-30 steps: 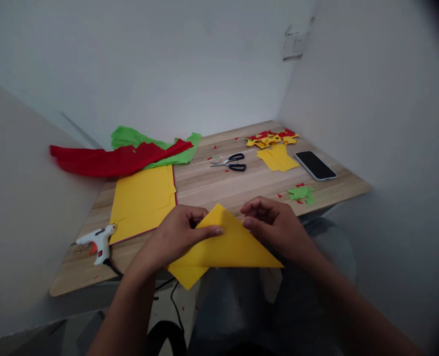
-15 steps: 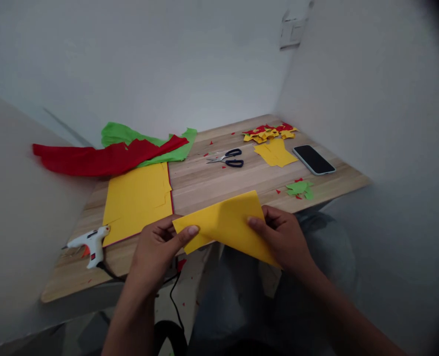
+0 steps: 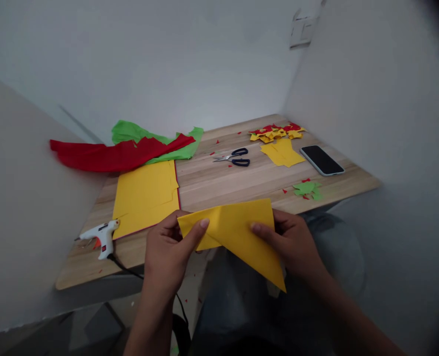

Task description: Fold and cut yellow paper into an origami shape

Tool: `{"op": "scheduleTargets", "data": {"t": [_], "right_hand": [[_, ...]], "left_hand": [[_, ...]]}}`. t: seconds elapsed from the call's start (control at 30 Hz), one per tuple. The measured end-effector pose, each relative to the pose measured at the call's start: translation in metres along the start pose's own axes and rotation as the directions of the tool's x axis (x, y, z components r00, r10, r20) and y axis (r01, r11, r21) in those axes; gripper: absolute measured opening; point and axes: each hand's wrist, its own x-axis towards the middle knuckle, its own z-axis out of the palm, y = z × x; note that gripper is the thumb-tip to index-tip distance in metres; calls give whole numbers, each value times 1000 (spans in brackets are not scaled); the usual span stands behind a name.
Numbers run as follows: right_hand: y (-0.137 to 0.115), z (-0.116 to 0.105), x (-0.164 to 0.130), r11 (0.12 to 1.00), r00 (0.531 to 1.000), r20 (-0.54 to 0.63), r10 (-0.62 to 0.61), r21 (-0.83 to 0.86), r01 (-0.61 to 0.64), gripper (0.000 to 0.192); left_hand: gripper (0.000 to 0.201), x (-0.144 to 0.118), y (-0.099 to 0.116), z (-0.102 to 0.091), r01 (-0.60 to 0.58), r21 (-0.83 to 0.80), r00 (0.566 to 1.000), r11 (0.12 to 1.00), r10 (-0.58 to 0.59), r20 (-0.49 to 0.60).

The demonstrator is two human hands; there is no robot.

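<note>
We are facing light wooden table [image 3: 219,185] sitting in corner of plain white walls [image 3: 167,64]. White wall fitting [image 3: 301,30] is hanging at 1 o'clock. Pale panel [image 3: 26,207] is standing at 9 o'clock. Soft dim light is falling evenly across room.

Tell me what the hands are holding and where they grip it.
A folded yellow paper sheet: the left hand pinches its left corner, the right hand its upper right edge.

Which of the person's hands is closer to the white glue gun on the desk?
Left. The left hand grips the folded yellow paper just right of the glue gun; the right hand holds the paper's far side, farther away.
</note>
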Motion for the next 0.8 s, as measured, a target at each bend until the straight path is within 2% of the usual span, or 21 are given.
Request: {"op": "scheduleTargets", "data": {"t": [0.07,0.2,0.3,0.43,0.57,0.73,0.8], "right_hand": [[0,1,-1,1000,1000,2,8,-22,-8,25],[1,3,-2,999,999,18,31,-30,-30,27],[1,6,-2,999,999,33,42,-11,-42,26],[-2,7,0,999,997,73,31,37,-34,28],[2,9,7,988,979,140,150,12,-153,32],[32,6,30,973,965,127,229,11,-232,31],[47,-2,43,969,960,133,248,-21,-247,30]], "left_hand": [[23,-1,0,3,4,4,1000,1000,-4,-18],[28,-3,-2,7,143,-21,988,990,-141,67],[27,-2,-5,6,182,-53,982,982,-179,51],[26,1,-8,5,160,-32,987,987,-159,14],[24,7,-12,7,96,70,992,993,-89,-91],[38,32,-37,10,168,12,980,986,-165,-110],[39,44,-56,11,168,75,980,983,-158,-123]]}}
